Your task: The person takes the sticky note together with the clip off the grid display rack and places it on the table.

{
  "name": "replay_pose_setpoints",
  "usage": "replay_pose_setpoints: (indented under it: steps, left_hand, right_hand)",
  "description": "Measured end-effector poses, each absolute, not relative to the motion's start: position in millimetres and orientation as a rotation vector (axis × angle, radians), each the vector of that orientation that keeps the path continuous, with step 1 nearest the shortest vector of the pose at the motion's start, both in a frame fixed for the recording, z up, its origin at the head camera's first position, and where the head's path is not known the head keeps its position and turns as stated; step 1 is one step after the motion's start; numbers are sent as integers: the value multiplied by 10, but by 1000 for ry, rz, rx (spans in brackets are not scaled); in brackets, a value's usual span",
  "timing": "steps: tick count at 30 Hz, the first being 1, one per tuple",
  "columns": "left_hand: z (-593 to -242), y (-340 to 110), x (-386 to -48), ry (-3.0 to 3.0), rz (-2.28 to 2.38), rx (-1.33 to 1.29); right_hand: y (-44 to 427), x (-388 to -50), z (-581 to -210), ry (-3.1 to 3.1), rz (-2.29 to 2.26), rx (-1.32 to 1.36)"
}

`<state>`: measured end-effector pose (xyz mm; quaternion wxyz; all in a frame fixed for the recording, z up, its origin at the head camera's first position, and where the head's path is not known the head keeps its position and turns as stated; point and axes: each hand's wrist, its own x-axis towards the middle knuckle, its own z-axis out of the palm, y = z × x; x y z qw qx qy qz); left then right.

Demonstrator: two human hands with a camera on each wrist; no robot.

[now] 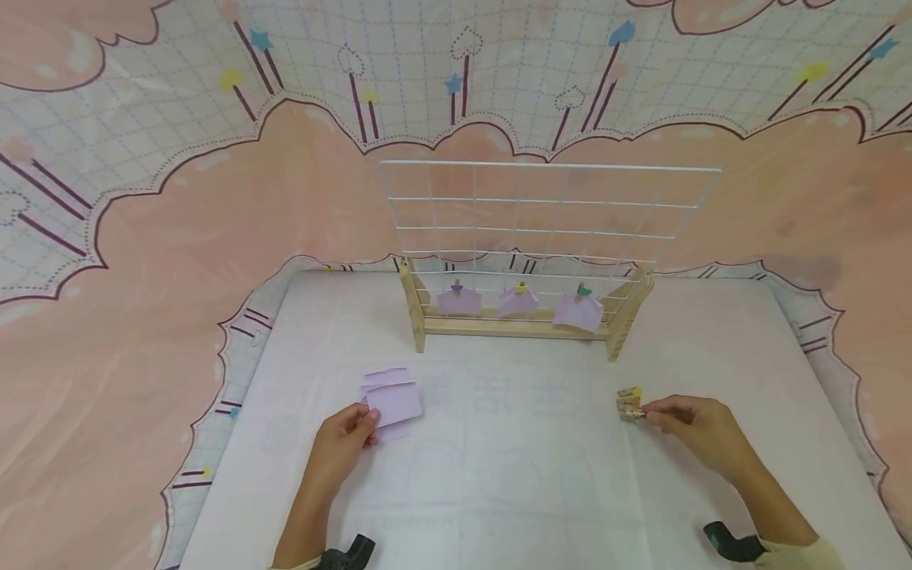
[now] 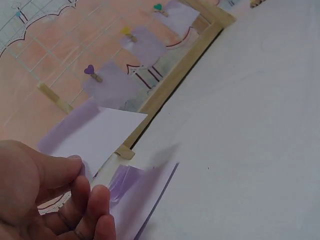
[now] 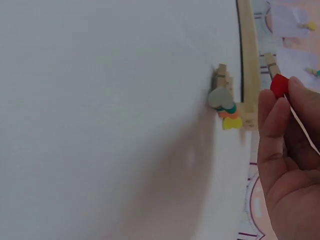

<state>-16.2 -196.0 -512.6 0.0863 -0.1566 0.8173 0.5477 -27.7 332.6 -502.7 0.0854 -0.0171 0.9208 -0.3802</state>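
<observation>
One clothespin (image 3: pixel 273 71) lengthwise, wooden end beyond fingers (image 3: pixel 274 120)

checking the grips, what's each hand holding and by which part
Left hand pinches a purple paper near a corner; right hand pinches a wooden clip by its red end.

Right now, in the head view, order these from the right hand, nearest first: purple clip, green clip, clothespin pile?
1. Clothespin pile, left of the right hand.
2. Green clip, right side of rack.
3. Purple clip, rack's left side.
</observation>
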Motion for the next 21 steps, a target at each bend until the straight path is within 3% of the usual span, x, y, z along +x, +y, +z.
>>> replay_pose_setpoints:
  steps: [21]
  left_hand:
    - [-5198, -2158, 71, 2558, 1285, -464]
  right_hand:
    - [3320, -98, -5270, 2966, -1017, -249]
